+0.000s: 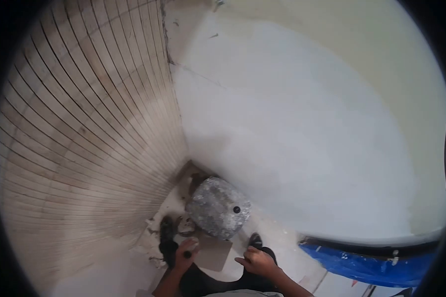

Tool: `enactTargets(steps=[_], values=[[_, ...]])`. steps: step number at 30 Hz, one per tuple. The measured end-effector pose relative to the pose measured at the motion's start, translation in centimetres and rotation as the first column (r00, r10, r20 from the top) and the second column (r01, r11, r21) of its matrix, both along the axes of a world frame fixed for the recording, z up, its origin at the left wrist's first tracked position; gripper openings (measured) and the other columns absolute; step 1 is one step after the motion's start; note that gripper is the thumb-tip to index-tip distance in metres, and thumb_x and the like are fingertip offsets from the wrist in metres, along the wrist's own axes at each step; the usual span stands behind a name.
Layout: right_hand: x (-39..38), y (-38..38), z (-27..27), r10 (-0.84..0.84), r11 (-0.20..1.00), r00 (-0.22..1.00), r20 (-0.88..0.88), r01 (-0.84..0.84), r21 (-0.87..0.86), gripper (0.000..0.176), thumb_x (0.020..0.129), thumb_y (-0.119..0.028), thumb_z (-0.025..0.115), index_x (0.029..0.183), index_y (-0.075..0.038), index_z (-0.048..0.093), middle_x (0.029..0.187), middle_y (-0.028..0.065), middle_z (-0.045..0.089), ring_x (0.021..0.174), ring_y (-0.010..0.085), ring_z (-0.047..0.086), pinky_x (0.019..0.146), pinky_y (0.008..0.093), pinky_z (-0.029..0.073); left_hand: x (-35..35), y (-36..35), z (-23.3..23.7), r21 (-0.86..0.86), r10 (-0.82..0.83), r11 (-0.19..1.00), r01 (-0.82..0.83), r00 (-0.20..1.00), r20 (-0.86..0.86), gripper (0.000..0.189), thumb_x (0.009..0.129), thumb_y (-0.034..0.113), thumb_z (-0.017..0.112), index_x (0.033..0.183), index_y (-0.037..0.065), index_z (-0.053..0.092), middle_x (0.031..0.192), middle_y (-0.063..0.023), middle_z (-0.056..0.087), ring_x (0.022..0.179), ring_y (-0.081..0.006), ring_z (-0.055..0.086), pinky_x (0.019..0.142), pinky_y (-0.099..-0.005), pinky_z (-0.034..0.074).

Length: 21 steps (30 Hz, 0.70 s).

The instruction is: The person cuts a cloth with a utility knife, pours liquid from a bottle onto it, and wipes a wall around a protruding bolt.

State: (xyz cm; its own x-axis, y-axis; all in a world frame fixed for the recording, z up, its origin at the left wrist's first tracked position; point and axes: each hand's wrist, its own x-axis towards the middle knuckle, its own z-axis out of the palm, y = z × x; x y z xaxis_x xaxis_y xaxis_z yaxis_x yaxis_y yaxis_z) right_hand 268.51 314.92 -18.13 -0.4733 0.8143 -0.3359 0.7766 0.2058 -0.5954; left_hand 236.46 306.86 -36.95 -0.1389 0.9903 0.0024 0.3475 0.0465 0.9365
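Meeting in a corner, tiled wall (84, 138) and white wall (292, 128) rise over a dusty floor (277, 237). The left hand (182, 260) is fisted round a dark handle (187, 254) just before the grey speckled drum (218, 208), while the right hand (257, 262) has its fingers loosely spread.

The beige tiled wall (84, 123) fills the left of the frame. It meets the white plastered wall (292, 123), which fills the centre and right, in a corner. At the foot of that corner, lower centre, the grey spattered round container (218, 208) stands on the floor (282, 237). Just below it lies the brown flat square board (214, 253), between the left hand (186, 253) and the right hand (256, 262). The blue plastic sheet (362, 265) lies along the plastered wall's foot, lower right.
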Motion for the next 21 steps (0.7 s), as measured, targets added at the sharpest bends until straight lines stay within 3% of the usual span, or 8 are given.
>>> enactTargets(steps=[1,2,5,8,10,14,18,21], values=[[-0.2,-0.8,-0.1,-0.019,1.000,1.000,-0.002,0.019,0.022,0.050,0.097,-0.040,0.074,0.066,-0.002,0.070,0.083,0.0161,0.066,0.072,0.0394,0.072,0.069,0.0485,0.061,0.8,0.4,1.9,-0.031,-0.010,0.999,0.010,1.000,0.009,0.033,0.089,0.009,0.084,0.121,0.006,0.077,0.129,-0.0150,0.075,0.129,-0.0323,0.067,0.112,-0.0428,0.050],[0.2,-0.8,-0.3,0.013,0.998,1.000,-0.005,-0.013,-0.067,0.041,0.096,-0.039,0.076,0.078,-0.002,0.072,0.093,0.0168,0.067,0.083,0.0404,0.073,0.073,0.0495,0.061,1.8,0.9,3.8,-0.065,-0.019,0.998,0.020,1.000,0.020,0.034,0.091,0.011,0.084,0.124,0.007,0.077,0.130,-0.0146,0.074,0.131,-0.0318,0.066,0.113,-0.0429,0.049],[1.0,-0.7,-2.4,-0.041,0.999,0.997,-0.061,0.040,-0.022,0.033,0.089,-0.029,0.083,0.105,-0.005,0.066,0.122,0.0180,0.064,0.097,0.0422,0.071,0.081,0.0517,0.059,4.4,1.5,7.9,-0.103,-0.044,0.994,0.040,0.998,-0.038,0.041,0.094,0.015,0.083,0.133,0.007,0.074,0.137,-0.0151,0.072,0.137,-0.0310,0.063,0.116,-0.0422,0.047],[0.4,1.7,-0.1,-0.162,0.972,0.981,0.105,0.177,-0.153,0.065,0.083,-0.019,0.086,0.138,-0.016,0.052,0.147,0.0197,0.050,0.109,0.0473,0.069,0.088,0.0537,0.059,6.8,2.7,11.1,-0.118,-0.074,0.990,0.078,0.996,0.040,0.046,0.096,0.018,0.082,0.139,0.006,0.071,0.143,-0.0161,0.070,0.142,-0.0317,0.059,0.118,-0.0428,0.045],[0.8,2.0,-0.1,-0.106,0.986,0.994,-0.034,0.101,-0.136,0.082,0.080,-0.016,0.088,0.151,-0.019,0.046,0.148,0.0208,0.049,0.110,0.0477,0.069,0.087,0.0540,0.060,8.9,4.9,15.0,-0.132,-0.142,0.982,0.138,0.990,-0.021,0.049,0.097,0.019,0.081,0.143,0.005,0.068,0.145,-0.0156,0.068,0.145,-0.0319,0.056,0.120,-0.0440,0.043],[0.3,0.5,-0.4,-0.151,0.986,0.963,-0.225,0.132,-0.097,0.087,0.079,-0.019,0.088,0.154,-0.017,0.043,0.148,0.0197,0.050,0.116,0.0464,0.068,0.089,0.0546,0.061,12.7,7.4,19.7,-0.180,-0.271,0.944,0.276,0.961,0.056,0.054,0.098,0.021,0.080,0.147,0.004,0.065,0.148,-0.0152,0.066,0.149,-0.0347,0.051,0.121,-0.0459,0.040],[-0.7,-0.4,-3.0,-0.303,0.952,0.917,-0.261,0.306,-0.030,0.080,0.081,-0.021,0.083,0.152,-0.019,0.047,0.147,0.0142,0.054,0.115,0.0448,0.069,0.086,0.0557,0.062,13.9,9.8,19.2,-0.025,-0.448,0.894,0.448,0.894,-0.016,0.068,0.095,0.025,0.082,0.154,0.003,0.056,0.155,-0.0183,0.059,0.152,-0.0395,0.045,0.124,-0.0491,0.037],[-0.2,-0.4,-5.0,-0.361,0.928,0.904,-0.231,0.373,0.008,0.076,0.080,-0.021,0.082,0.149,-0.020,0.051,0.145,0.0112,0.058,0.114,0.0432,0.070,0.086,0.0544,0.062,14.8,11.3,20.7,-0.176,-0.541,0.832,0.526,0.839,-0.055,0.081,0.092,0.026,0.085,0.160,0.003,0.047,0.160,-0.0221,0.051,0.155,-0.0432,0.039,0.126,-0.0501,0.034]])
